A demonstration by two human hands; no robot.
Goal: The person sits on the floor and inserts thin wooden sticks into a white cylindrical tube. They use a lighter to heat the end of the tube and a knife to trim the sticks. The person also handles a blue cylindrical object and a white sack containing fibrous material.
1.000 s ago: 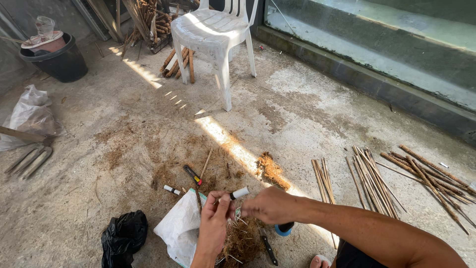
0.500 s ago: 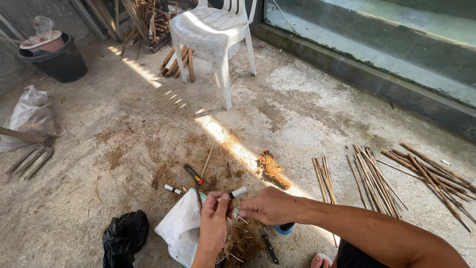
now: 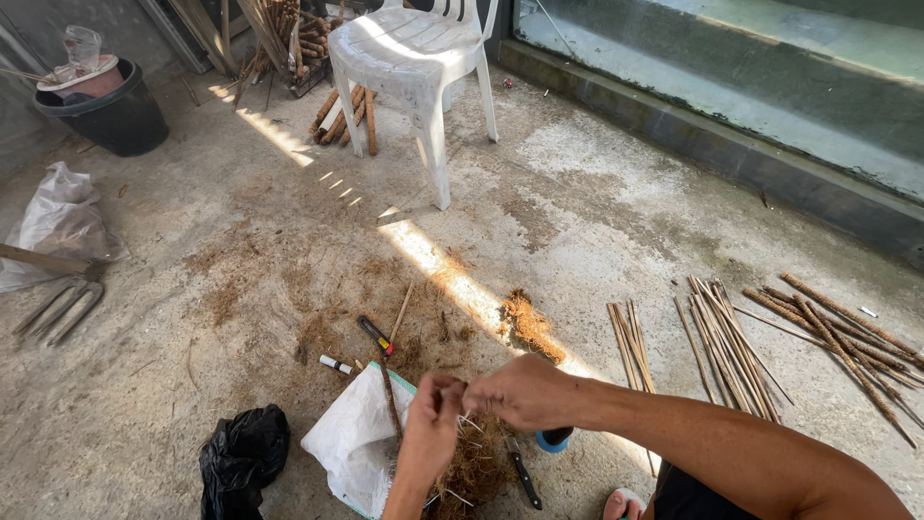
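Far left: a white sack [image 3: 60, 221] lies on the concrete floor [image 3: 597, 193], and a metal garden fork [image 3: 60, 306] lies just below it. A black bucket [image 3: 108, 116] stands in the upper corner.
Lower left: a crumpled black plastic bag [image 3: 243, 460] lies near the white woven bag [image 3: 358, 438].
Small tools: a cutter with red and yellow handle [image 3: 375, 335] and a small white marker [image 3: 335, 364] lie on the floor above the white woven bag.
Left hand [image 3: 433, 424]: the fingers are curled in, and the fingertips pinch a thin pale string [image 3: 469, 420] over the fibre bundle.
Fibre bundle [image 3: 474, 472]: a brown clump of coconut fibre around a thin stick [image 3: 390, 400], directly under both hands, partly on the white woven bag.
Right hand [image 3: 525, 390]: the fingers are pressed together, closed on the same thin pale string, almost touching the left hand.
Under the right wrist: a blue round roll [image 3: 552, 441], half hidden, and a dark knife [image 3: 525, 477] beside the bundle.
Centre: a small heap of loose brown fibre [image 3: 529, 325] lies in the sun stripe.
Behind: a white plastic chair [image 3: 409, 58], with wrapped sticks [image 3: 342, 111] under it.
Right: bare thin sticks [image 3: 722, 342] lie in groups, and fibre-wrapped sticks [image 3: 847, 332] lie at the far right.
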